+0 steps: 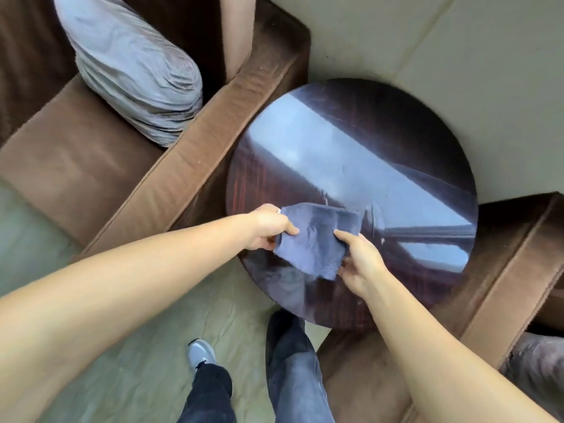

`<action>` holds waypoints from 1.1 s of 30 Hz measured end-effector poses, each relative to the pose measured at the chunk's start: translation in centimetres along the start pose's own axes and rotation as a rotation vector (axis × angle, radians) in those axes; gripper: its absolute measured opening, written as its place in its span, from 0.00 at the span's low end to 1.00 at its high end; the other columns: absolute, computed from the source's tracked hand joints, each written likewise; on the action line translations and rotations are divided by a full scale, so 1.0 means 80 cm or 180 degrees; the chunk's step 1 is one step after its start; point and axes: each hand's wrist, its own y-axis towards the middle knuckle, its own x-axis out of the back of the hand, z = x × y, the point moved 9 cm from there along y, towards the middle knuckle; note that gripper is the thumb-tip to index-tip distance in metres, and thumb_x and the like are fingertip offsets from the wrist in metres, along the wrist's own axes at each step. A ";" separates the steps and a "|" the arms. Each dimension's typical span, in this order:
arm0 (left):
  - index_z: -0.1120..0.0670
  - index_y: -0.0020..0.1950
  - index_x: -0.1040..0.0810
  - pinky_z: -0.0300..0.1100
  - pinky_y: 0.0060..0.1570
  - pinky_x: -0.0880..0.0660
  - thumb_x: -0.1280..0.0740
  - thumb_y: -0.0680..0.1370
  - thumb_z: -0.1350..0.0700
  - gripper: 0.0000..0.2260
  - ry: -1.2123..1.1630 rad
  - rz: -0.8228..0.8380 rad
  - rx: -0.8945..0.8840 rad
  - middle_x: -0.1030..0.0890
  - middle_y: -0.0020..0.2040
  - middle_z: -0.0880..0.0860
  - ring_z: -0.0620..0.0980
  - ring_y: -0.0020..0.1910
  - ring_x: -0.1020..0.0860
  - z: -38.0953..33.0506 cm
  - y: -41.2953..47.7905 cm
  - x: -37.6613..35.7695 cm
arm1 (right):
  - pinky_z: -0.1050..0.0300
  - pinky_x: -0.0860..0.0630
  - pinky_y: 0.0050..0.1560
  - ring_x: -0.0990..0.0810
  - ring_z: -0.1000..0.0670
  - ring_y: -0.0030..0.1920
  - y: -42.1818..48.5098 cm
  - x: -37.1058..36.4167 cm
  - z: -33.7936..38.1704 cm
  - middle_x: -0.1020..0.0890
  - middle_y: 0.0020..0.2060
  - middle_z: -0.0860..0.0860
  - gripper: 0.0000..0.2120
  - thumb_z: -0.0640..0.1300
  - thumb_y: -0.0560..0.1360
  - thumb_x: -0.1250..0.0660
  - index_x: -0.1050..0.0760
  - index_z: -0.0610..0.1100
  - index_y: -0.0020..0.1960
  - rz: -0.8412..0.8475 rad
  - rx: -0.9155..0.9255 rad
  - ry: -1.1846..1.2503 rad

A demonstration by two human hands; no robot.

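A small grey-blue cloth [317, 239] hangs just above the near edge of a round, glossy dark wooden table [381, 166]. My left hand [268, 228] pinches the cloth's left edge between thumb and fingers. My right hand [358, 264] grips the cloth's lower right edge, with the index finger lying on top of the fabric. The cloth is stretched loosely between the two hands, folded or doubled over.
A brown sofa armrest [213, 148] runs along the table's left side, with a grey cushion [137, 71] on the seat behind it. Another brown sofa [512, 276] stands at the right. My legs and a grey shoe [201, 355] are on the green floor below.
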 end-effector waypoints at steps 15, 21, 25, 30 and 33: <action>0.58 0.62 0.21 0.49 0.55 0.22 0.35 0.79 0.63 0.13 -0.1057 -0.0832 -0.1407 0.16 0.58 0.57 0.55 0.53 0.18 0.148 -0.435 0.384 | 0.44 0.17 0.49 0.14 0.41 0.49 -0.365 -0.412 -0.082 0.14 0.51 0.42 0.14 0.34 0.74 0.32 0.22 0.41 0.59 0.1807 0.0882 -0.0537; 0.53 0.56 0.19 0.55 0.58 0.24 0.34 0.79 0.62 0.08 -0.1472 -0.1487 -0.1586 0.15 0.50 0.54 0.54 0.49 0.18 0.272 -0.591 0.539 | 0.33 0.23 0.59 0.16 0.40 0.53 -0.497 -0.590 -0.157 0.16 0.57 0.38 0.14 0.34 0.76 0.33 0.22 0.39 0.61 0.2363 0.0913 -0.1143; 0.53 0.55 0.19 0.52 0.52 0.24 0.34 0.78 0.62 0.08 -0.1800 -0.1748 -0.1718 0.15 0.48 0.54 0.55 0.47 0.18 0.323 -0.636 0.611 | 0.33 0.24 0.60 0.18 0.39 0.58 -0.543 -0.688 -0.189 0.17 0.59 0.37 0.13 0.34 0.76 0.35 0.22 0.38 0.60 0.2597 0.0965 -0.1430; 0.53 0.50 0.19 0.52 0.52 0.25 0.34 0.78 0.63 0.07 -0.2108 -0.1828 -0.1773 0.13 0.42 0.51 0.56 0.47 0.18 0.355 -0.643 0.703 | 0.25 0.27 0.59 0.19 0.38 0.58 -0.552 -0.788 -0.218 0.17 0.57 0.38 0.11 0.36 0.77 0.35 0.21 0.40 0.59 0.2649 0.0884 -0.1753; 0.53 0.51 0.19 0.55 0.55 0.24 0.34 0.78 0.62 0.07 -0.2171 -0.1767 -0.1743 0.14 0.45 0.52 0.56 0.50 0.18 0.353 -0.627 0.771 | 0.25 0.27 0.57 0.21 0.35 0.62 -0.533 -0.855 -0.226 0.19 0.60 0.37 0.12 0.37 0.78 0.37 0.23 0.39 0.61 0.2594 0.0823 -0.1777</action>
